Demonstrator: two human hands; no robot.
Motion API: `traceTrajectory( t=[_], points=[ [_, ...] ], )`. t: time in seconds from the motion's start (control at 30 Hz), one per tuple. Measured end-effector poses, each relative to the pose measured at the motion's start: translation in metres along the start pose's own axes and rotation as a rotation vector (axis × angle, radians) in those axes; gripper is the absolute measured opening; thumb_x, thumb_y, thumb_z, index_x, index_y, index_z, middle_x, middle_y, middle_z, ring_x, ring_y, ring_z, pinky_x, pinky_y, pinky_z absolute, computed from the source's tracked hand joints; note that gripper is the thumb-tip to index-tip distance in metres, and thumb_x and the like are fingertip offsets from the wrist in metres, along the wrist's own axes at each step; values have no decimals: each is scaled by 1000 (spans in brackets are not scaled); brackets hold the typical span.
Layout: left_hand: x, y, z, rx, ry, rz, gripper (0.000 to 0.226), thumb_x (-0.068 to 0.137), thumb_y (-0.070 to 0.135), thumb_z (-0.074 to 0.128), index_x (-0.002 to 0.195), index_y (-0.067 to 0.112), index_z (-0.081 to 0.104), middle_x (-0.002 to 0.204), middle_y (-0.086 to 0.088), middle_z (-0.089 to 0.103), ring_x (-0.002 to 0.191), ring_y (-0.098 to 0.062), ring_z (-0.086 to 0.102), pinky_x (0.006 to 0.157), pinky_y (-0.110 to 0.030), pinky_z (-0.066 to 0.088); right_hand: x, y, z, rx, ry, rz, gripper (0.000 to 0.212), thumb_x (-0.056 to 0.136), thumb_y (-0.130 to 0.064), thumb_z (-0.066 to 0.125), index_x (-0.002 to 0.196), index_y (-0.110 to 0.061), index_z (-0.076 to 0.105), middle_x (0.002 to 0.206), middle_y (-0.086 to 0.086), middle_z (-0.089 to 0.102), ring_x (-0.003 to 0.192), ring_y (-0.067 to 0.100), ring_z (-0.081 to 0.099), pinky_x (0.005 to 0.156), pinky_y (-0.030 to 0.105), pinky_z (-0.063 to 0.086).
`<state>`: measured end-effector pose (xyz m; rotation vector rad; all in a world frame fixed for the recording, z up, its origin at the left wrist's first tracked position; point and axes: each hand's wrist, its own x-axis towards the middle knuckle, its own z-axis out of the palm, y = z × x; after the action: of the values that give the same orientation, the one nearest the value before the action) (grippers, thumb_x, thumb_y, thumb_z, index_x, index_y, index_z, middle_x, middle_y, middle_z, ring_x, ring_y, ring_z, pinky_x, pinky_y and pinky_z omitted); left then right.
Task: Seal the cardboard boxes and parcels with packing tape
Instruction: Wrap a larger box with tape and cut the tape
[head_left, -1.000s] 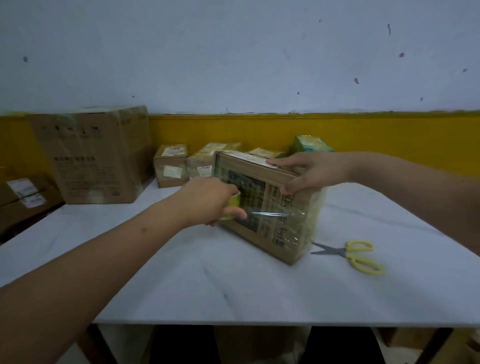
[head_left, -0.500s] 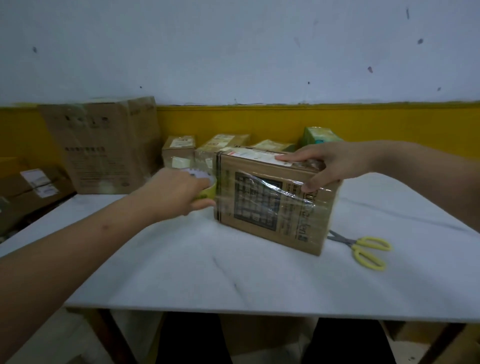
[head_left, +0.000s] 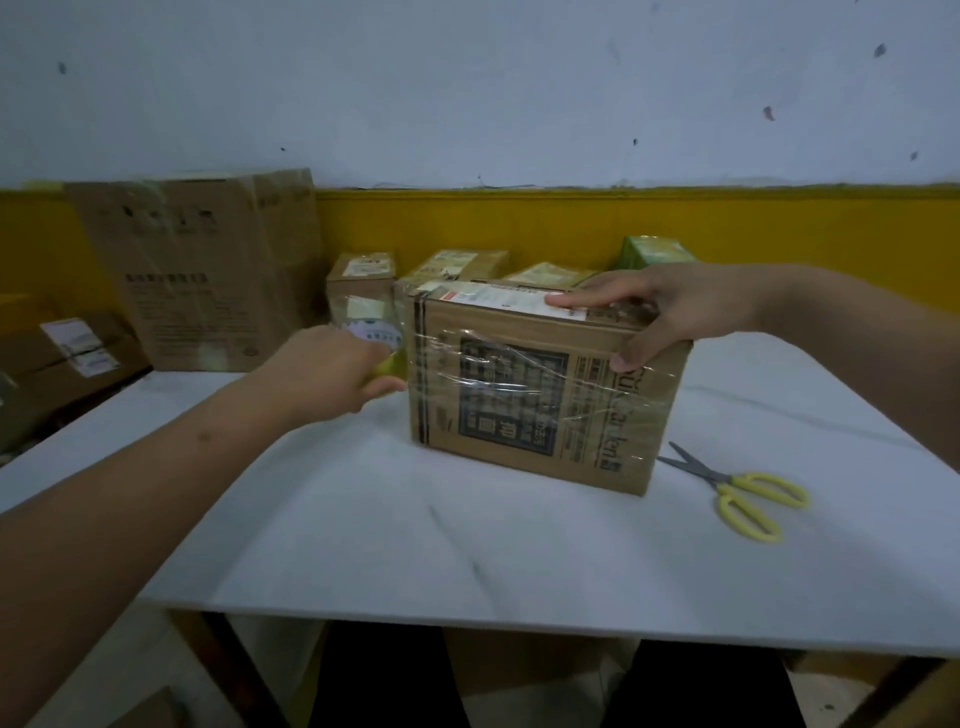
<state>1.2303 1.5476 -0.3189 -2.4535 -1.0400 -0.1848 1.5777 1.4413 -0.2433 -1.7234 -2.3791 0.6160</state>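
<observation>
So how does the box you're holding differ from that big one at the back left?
The near box is much smaller than the big box. The near box has a dark printed panel under shiny clear tape; the big box shows faint print. The right hand grips the near box, the left hand holds a tape roll beside it; nothing touches the big box. Both are brown cardboard.

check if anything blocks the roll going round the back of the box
Possibly. The left hand holds the roll at the left edge of the box, and a small parcel stands just behind it, with more parcels along the box's back. How much gap there is cannot be told.
</observation>
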Motion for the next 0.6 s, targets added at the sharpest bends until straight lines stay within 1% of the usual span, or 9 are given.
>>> traceTrajectory(
  t=[0.1, 0.17, 0.23, 0.3, 0.37, 0.43, 0.47, 0.53, 0.6],
  points=[
    [7, 1, 12, -68, 7, 51, 43, 95, 62, 41, 102, 24, 60, 85, 15, 55, 77, -9, 56, 69, -28, 43, 7, -1, -2, 48, -48, -1, 72, 76, -40, 80, 128, -70, 42, 149, -23, 34, 133, 11, 40, 109, 34, 39],
    [13, 2, 12, -59, -10, 91, 39, 97, 58, 43, 105, 23, 58, 84, 15, 50, 88, -13, 60, 78, -29, 39, 11, 1, -6, 77, -75, -4, 71, 77, -33, 80, 128, -69, 44, 149, -24, 33, 132, 10, 39, 101, 26, 41],
    [17, 1, 12, -73, -21, 133, 44, 94, 64, 36, 98, 24, 56, 79, 19, 50, 88, -15, 62, 85, -31, 42, 13, 5, -11, 111, -109, 10, 72, 81, -24, 78, 129, -67, 45, 149, -26, 31, 130, 9, 38, 96, 23, 42],
    [19, 1, 16, -143, -26, 140, 54, 89, 69, 32, 96, 24, 60, 78, 16, 58, 79, -13, 61, 82, -35, 49, 16, 4, -18, 61, -127, 35, 74, 84, -19, 76, 128, -69, 44, 152, -24, 32, 134, 13, 39, 107, 33, 39],
    [22, 7, 18, -191, -16, 146, 51, 92, 65, 39, 99, 23, 66, 82, 11, 65, 74, -8, 60, 74, -33, 52, 16, 1, -25, -47, -101, 85, 74, 87, -21, 72, 127, -73, 39, 152, -19, 36, 136, 19, 40, 112, 43, 34],
    [26, 13, 18, -193, -15, 144, 47, 94, 62, 42, 101, 22, 67, 81, 9, 69, 73, -8, 62, 70, -30, 51, 16, -8, -23, -152, -50, 143, 67, 88, -35, 71, 135, -66, 35, 151, -13, 38, 132, 21, 43, 109, 41, 36],
    [27, 13, 20, -199, -19, 139, 48, 94, 63, 41, 102, 23, 66, 81, 10, 70, 74, -8, 63, 69, -29, 50, 19, -12, -15, -242, -9, 164, 76, 82, -49, 73, 143, -56, 29, 149, -9, 40, 130, 21, 44, 109, 41, 36],
    [27, 12, 21, -215, -23, 134, 55, 90, 68, 36, 105, 24, 66, 90, 11, 71, 77, -7, 63, 67, -28, 49, 27, -12, 20, -545, 164, 174, 110, 61, -74, 73, 148, -33, 19, 148, 1, 40, 130, 25, 43, 113, 44, 31],
    [26, 13, 21, -206, -32, 122, 55, 90, 68, 36, 104, 24, 67, 88, 13, 69, 80, -8, 63, 69, -30, 50, 38, -8, 52, -813, 412, 141, 116, 57, -79, 71, 144, -19, 23, 144, 8, 42, 129, 28, 42, 113, 45, 30]
  ],
)
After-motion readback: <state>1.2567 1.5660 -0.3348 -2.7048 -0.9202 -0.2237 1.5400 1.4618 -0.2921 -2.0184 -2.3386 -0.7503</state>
